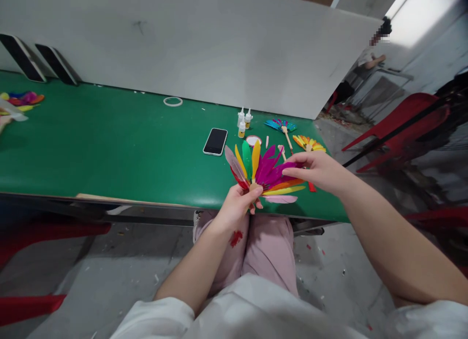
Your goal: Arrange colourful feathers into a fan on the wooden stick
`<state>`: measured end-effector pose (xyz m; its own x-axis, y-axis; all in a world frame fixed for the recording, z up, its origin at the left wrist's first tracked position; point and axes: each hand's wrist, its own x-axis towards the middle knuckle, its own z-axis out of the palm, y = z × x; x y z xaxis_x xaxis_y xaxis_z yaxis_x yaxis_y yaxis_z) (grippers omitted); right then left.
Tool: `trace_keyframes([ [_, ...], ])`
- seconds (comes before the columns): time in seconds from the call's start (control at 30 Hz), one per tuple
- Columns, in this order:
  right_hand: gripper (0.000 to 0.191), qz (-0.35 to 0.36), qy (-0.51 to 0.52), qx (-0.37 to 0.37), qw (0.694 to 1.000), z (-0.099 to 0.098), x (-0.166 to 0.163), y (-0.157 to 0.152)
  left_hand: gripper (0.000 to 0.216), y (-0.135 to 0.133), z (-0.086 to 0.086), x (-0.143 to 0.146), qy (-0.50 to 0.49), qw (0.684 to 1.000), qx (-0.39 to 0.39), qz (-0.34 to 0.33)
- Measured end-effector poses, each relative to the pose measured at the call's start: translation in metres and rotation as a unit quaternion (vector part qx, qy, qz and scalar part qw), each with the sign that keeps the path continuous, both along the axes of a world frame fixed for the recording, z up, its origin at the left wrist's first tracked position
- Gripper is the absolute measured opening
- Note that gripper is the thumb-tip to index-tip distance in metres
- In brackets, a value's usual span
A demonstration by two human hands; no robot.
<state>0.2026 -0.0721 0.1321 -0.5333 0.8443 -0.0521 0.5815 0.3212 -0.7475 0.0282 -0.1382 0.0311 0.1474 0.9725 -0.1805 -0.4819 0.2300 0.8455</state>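
My left hand [238,202] is closed round the small wooden base of a feather fan [268,172], held just over the table's front edge. Its feathers spread outward in grey, yellow, green, magenta, orange, red and pale pink. My right hand [317,169] pinches the outer end of a magenta feather [290,168] on the fan's right side. Beyond the right hand lie a yellow-orange feather fan [310,145] and a blue feather fan [281,125] with a wooden handle. A small wooden handle piece [281,151] shows behind the feathers.
Three small white glue bottles [242,129] stand past a round white-topped lid [253,141]. A phone [215,141] lies left of them on the green table [139,149]. Farther left are a white ring [173,101] and loose coloured feathers [27,99]. A white panel [183,41] borders the back.
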Motion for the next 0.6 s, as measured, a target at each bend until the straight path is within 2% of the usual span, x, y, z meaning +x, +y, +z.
trace_keyframes([
  [0.27, 0.023, -0.004, 0.039, -0.031, 0.999, -0.0006, -0.0062, -0.0032, 0.029, 0.0004, -0.0021, 0.0001, -0.001, 1.0, 0.007, -0.005],
  [0.6, 0.022, 0.0, 0.004, 0.021, 1.0, 0.0004, -0.0097, -0.0046, 0.031, 0.0002, -0.0022, -0.0004, -0.002, 1.0, 0.003, 0.002],
])
